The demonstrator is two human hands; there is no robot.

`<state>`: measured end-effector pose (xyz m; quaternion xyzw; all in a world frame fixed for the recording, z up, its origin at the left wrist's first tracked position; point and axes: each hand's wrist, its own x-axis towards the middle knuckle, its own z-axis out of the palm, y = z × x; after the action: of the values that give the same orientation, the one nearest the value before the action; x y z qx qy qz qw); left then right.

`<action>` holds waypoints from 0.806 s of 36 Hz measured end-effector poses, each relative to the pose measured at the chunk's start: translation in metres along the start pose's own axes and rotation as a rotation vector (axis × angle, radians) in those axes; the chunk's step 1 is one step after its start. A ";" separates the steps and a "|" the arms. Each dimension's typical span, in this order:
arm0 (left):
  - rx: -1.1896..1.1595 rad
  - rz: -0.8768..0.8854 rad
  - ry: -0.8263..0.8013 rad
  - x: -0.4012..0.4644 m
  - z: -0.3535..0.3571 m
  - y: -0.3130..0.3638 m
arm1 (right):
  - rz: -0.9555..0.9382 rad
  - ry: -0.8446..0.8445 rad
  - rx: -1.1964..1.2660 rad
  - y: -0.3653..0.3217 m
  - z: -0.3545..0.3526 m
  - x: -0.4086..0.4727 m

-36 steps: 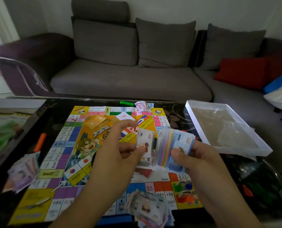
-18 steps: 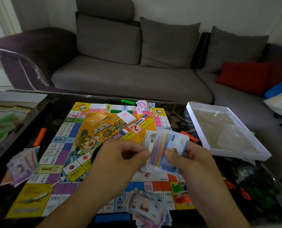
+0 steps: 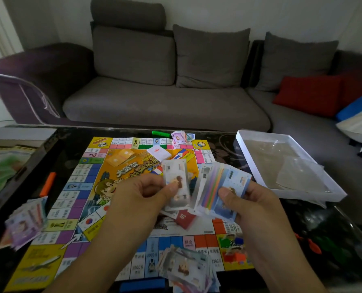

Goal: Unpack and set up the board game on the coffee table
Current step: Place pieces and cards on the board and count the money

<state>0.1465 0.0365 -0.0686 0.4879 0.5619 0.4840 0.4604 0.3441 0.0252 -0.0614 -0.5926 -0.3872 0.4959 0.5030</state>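
The game board (image 3: 120,199) lies unfolded on the dark coffee table (image 3: 70,140), with the white box tray (image 3: 336,193) just beside it at 3 o'clock. Above the board's centre, the left hand (image 3: 139,199) pinches a single pale banknote (image 3: 175,180) between thumb and fingers, while the right hand (image 3: 254,206) grips a fanned stack of banknotes (image 3: 220,189). Loose note piles (image 3: 186,269) lie at the board's 6 o'clock edge, with further piles at 9 and 12 o'clock.
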 end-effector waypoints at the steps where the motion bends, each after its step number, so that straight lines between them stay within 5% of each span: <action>1: 0.007 -0.014 0.017 0.003 -0.001 0.000 | 0.012 0.015 0.011 -0.001 -0.001 0.000; 10: 0.148 -0.039 0.133 0.097 0.009 0.003 | -0.011 0.045 -0.116 -0.013 -0.017 -0.003; 20: 0.532 0.089 0.101 0.259 0.053 -0.026 | 0.052 0.039 -0.122 -0.024 -0.035 0.035; 29: 0.610 0.119 0.068 0.343 0.092 -0.047 | 0.007 0.033 -0.177 -0.020 -0.043 0.061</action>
<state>0.1985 0.3833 -0.1404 0.6190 0.6669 0.3352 0.2445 0.3995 0.0785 -0.0535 -0.6440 -0.4191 0.4517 0.4534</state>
